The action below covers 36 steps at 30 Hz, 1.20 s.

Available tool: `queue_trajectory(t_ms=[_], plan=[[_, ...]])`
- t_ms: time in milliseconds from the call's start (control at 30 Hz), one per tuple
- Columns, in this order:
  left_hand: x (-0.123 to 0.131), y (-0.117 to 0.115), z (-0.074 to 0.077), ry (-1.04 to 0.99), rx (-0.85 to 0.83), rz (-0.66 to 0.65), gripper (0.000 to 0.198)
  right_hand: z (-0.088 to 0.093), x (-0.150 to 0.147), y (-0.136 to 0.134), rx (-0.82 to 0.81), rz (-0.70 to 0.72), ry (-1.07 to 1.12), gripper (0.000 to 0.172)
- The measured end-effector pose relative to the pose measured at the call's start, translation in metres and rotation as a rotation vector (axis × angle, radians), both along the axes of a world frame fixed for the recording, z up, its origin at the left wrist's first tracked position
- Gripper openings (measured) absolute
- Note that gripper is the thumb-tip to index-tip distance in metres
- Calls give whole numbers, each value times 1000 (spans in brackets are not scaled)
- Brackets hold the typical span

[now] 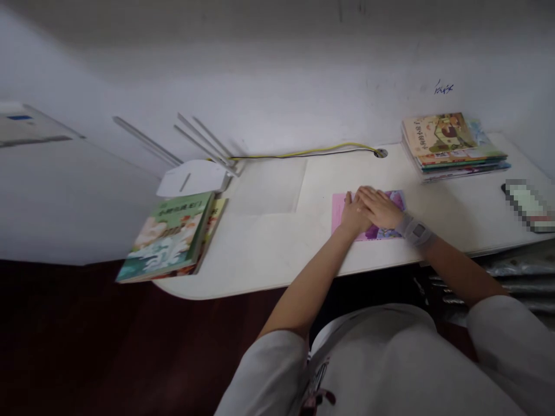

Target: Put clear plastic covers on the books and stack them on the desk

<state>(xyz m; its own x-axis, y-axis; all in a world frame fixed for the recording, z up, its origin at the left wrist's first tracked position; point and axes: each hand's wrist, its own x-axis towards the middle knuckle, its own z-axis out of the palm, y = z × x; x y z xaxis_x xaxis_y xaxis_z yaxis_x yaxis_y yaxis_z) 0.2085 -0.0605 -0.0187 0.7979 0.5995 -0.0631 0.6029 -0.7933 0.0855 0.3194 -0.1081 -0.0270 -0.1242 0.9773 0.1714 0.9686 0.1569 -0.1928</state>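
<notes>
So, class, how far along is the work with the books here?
Seemingly done: a stack of books lies at the far right of the desk. In hand: the left hand and right hand rest flat on the pink book. Possibly left: two books overhanging the left edge.

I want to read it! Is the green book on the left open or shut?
Shut: the green book lies flat with its front cover and title facing up.
</notes>
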Motion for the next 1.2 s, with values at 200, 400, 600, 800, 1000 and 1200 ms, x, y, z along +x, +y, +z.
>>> queue_trajectory(t_ms=[200,400,600,800,1000,1200], plan=[[-15,13,-1,-108,-7,177,59,-2,43,-20,-52,-116,-122,64],[-43,31,-3,-168,90,225,47,-6,47,-23,-70,-168,-98,63],[-32,44,3,-176,98,309,43,-9,44,-21,-79,-202,-67,62],[-26,79,11,-358,-275,459,32,-11,45,-21,-70,-201,-36,61],[-62,70,19,-524,-556,510,28,-10,44,-21,-84,-189,-12,63],[-103,24,13,-782,-1186,559,22,-11,44,-15,-65,-178,30,62]])
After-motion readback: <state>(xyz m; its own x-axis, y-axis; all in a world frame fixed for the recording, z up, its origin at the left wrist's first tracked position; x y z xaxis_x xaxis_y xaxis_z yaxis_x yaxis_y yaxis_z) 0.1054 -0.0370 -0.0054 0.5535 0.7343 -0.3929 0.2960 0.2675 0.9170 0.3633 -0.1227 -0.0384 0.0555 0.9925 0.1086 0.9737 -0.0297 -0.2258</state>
